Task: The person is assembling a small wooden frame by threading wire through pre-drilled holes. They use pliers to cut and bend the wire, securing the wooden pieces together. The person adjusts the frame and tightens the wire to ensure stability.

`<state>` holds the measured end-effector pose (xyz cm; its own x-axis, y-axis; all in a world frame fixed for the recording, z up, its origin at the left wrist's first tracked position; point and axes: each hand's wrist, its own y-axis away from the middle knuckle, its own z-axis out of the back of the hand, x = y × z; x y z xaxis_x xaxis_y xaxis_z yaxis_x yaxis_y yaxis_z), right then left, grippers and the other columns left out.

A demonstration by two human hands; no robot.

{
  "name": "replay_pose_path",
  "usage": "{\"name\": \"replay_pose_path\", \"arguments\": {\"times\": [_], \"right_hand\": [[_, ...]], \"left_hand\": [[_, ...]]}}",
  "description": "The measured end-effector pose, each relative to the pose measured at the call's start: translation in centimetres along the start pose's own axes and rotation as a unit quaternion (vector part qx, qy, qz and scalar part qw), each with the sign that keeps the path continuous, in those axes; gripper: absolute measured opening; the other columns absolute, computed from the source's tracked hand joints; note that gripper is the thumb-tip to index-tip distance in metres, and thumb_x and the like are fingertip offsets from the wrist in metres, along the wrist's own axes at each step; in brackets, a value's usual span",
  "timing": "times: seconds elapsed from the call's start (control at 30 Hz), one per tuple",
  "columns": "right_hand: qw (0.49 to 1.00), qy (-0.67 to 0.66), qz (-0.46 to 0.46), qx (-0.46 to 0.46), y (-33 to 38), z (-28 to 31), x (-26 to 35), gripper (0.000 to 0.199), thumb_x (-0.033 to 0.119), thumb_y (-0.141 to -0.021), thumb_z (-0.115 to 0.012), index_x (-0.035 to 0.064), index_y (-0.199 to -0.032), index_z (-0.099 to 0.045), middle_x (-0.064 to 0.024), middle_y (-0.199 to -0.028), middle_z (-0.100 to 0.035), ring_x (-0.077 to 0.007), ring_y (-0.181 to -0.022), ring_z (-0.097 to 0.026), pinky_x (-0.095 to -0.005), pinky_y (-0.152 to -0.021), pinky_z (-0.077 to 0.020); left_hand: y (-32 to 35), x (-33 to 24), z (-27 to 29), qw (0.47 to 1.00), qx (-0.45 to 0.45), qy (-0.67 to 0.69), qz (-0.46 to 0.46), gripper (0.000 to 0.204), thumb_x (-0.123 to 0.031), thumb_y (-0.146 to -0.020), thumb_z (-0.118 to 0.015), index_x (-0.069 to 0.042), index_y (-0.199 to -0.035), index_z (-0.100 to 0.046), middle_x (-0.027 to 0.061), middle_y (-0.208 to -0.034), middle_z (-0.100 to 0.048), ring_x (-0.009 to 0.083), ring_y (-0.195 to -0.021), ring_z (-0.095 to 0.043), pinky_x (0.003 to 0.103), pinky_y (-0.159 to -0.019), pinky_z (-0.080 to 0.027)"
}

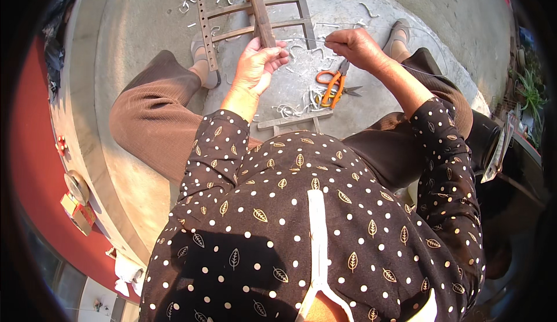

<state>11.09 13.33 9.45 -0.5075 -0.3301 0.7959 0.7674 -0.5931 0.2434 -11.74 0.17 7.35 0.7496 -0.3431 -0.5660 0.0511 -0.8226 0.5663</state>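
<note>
In front of me stands a dark wooden frame (261, 14) with crosswise rails and a side post drilled with a row of holes. My left hand (259, 65) is closed at the near end of its middle bar, thumb and fingers bent around it. A thin pale cord (310, 39) runs from there to my right hand (358, 48), which pinches it between thumb and fingers, a little to the right. Just below that hand, orange-handled pliers (339, 80) and scissors (350, 91) lie together on the ground, partly overlapping.
Curled white offcuts (290, 111) are scattered about the concrete ground (255, 90). A low wooden bar (296, 119) stands close to me between my legs. My shoes (398, 32) flank the work. Boxes (78, 212) sit on a ledge at left; green plants (531, 93) grow at right.
</note>
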Motion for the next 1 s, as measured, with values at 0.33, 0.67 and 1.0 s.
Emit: {"name": "replay_pose_path", "arguments": {"times": [0.33, 0.67, 1.0], "right_hand": [[0.999, -0.041, 0.008, 0.030, -1.4, -2.2, 1.8, 0.014, 0.018, -0.084, -0.065, 0.0054, -0.091, -0.068, -0.0089, -0.071, -0.066, -0.0183, -0.064, -0.063, -0.0303, -0.063, -0.0500], [0.997, -0.034, 0.010, 0.067, -0.9, -3.6, -1.1, 0.015, 0.019, -0.083, -0.064, 0.0065, -0.091, -0.067, -0.0111, -0.073, -0.065, -0.0221, -0.065, -0.062, -0.0319, -0.063, -0.0492], [0.997, 0.039, 0.021, 0.069, 0.0, -3.9, -2.4, 0.013, 0.012, -0.084, -0.063, 0.0036, -0.093, -0.064, -0.0135, -0.079, -0.064, -0.0260, -0.070, -0.063, -0.0325, -0.065, -0.0496]], "left_hand": [[0.4, -0.1, 0.1, 1.000, 0.006, -0.009, 0.013, 0.033, -0.001, -0.078, -0.062, 0.000, -0.110, -0.054, 0.0158, -0.102, -0.061, 0.0228, -0.085, -0.062, 0.035, -0.078, -0.052], [-0.3, 2.7, -0.2, 0.996, -0.029, -0.046, 0.073, 0.033, 0.001, -0.077, -0.065, 0.001, -0.107, -0.053, 0.0147, -0.100, -0.061, 0.0240, -0.088, -0.064, 0.033, -0.075, -0.054], [-0.2, 3.7, -1.2, 0.953, -0.089, -0.290, -0.006, 0.025, -0.014, -0.078, -0.072, -0.002, -0.097, -0.060, 0.0034, -0.082, -0.065, 0.0102, -0.074, -0.062, 0.024, -0.062, -0.050]]}}
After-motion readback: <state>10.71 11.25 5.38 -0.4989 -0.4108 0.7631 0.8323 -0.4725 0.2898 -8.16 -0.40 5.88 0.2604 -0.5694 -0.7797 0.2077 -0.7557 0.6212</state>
